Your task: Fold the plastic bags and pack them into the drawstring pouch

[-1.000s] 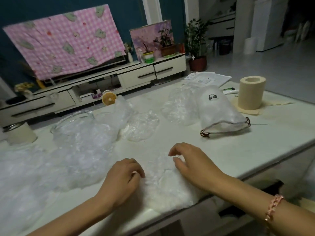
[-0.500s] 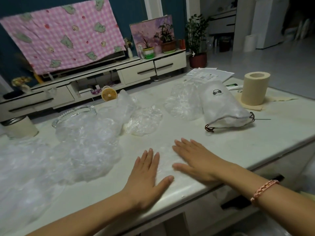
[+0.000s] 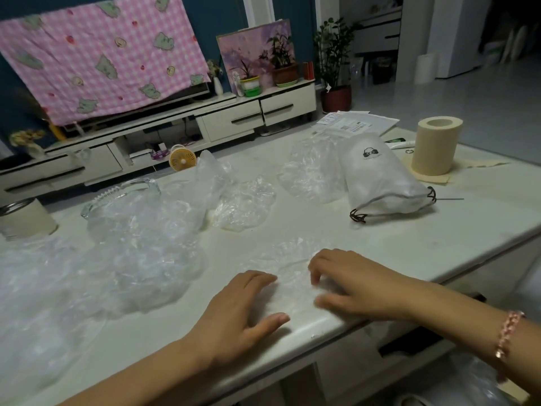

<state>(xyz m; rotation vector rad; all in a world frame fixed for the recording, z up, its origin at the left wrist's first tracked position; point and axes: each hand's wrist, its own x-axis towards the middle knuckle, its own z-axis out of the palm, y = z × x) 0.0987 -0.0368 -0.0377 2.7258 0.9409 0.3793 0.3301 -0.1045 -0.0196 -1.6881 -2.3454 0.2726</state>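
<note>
A clear, crinkled plastic bag [image 3: 288, 259] lies flat near the table's front edge. My left hand [image 3: 243, 309] rests on its left part with the fingertips bent down and the thumb spread out. On the bag's right part sits my right hand [image 3: 351, 284], its fingers arched with the tips on the plastic, slightly blurred. The white drawstring pouch [image 3: 380, 183] lies on its side farther back right, bulging, with its dark cord at the near end. Neither hand touches the pouch.
More clear bags lie in a big heap [image 3: 131, 247] at the left, one in the middle [image 3: 243, 205] and one beside the pouch [image 3: 310, 174]. A glass dish [image 3: 123, 190], a tin [image 3: 26, 219], a paper roll [image 3: 436, 148] and papers [image 3: 351, 124] stand around. The table edge [image 3: 409, 294] runs just under my wrists.
Both hands lay flat with straight fingers on the bag half a second ago. Now their fingers are bent, and both hands have drawn slightly back toward the table's edge.
</note>
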